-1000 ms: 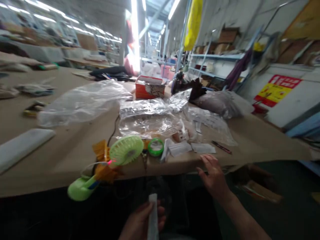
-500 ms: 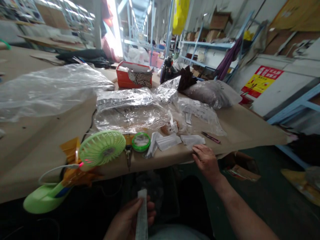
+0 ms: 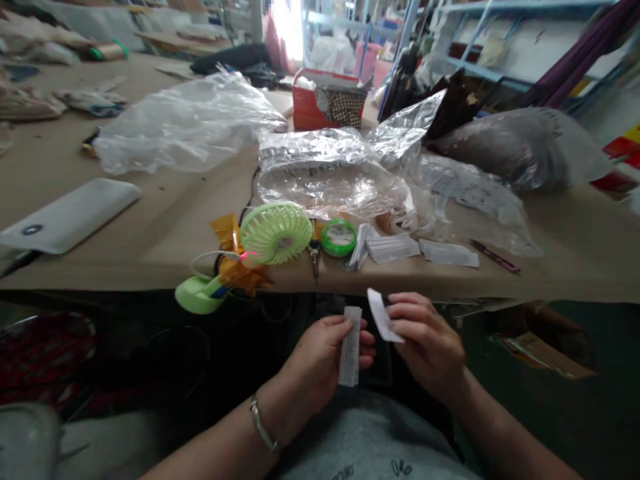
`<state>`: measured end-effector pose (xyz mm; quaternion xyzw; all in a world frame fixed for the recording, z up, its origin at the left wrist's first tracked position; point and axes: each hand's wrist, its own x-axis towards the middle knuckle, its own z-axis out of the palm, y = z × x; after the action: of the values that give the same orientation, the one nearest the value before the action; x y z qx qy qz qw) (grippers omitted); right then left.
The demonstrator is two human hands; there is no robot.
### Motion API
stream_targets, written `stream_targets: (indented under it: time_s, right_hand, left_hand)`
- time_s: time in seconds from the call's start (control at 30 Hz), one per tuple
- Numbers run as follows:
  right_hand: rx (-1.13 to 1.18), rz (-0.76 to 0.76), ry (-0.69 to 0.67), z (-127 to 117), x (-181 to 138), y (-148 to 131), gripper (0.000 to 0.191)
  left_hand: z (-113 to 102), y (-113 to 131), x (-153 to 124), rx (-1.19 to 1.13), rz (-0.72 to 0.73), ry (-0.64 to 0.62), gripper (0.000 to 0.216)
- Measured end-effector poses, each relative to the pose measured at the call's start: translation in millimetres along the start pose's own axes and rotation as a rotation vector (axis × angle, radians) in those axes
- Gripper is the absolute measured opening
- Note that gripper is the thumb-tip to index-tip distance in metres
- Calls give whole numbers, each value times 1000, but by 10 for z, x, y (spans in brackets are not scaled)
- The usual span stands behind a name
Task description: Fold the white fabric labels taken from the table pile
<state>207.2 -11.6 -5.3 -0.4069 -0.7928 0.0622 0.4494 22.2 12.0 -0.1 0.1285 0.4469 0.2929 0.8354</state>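
Note:
Between the thumb and fingers of my left hand [image 3: 320, 353] is a narrow stack of white printed labels [image 3: 351, 350], held upright over my lap. My right hand [image 3: 430, 340] pinches another white label [image 3: 383, 317] just to its right, tilted and apart from the stack. On the table edge beyond lie a fanned pile of printed labels [image 3: 394, 248] and a separate label pile [image 3: 449, 253]. A folded bunch of white strips [image 3: 361, 245] leans beside a green round container [image 3: 339, 238].
A green fan [image 3: 277, 233] is fixed at the table edge with brown tape. A pink-and-black pen-like tool [image 3: 496, 257] lies at right. Clear plastic bags [image 3: 320, 173] and a red box [image 3: 327, 100] sit further back. A white power bank-like block [image 3: 75, 213] lies left.
My right hand has left the label pile on the table and come back toward my left hand with a label. The left hand has risen, and the view has turned down and left.

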Motion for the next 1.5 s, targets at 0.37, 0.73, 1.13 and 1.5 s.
stream_targets:
  time_s: [0.37,0.73,1.13,1.5]
  right_hand:
    - [-45,-257,-245,466,46,-221,18]
    - [10,-224,-275,482,26,-259,14]
    - [1167,875,-533,448,124,35,51]
    - [1438,865,-594,643,79,130,30]
  left_hand:
    - [-124,44,-58,-215,140,61,4]
    - [-182,-24,-42,-182,138,7,9]
    - [-193,51,-222,120,-31,-183,21]
    - [-235,-54,-210,199,-32,-248,23]
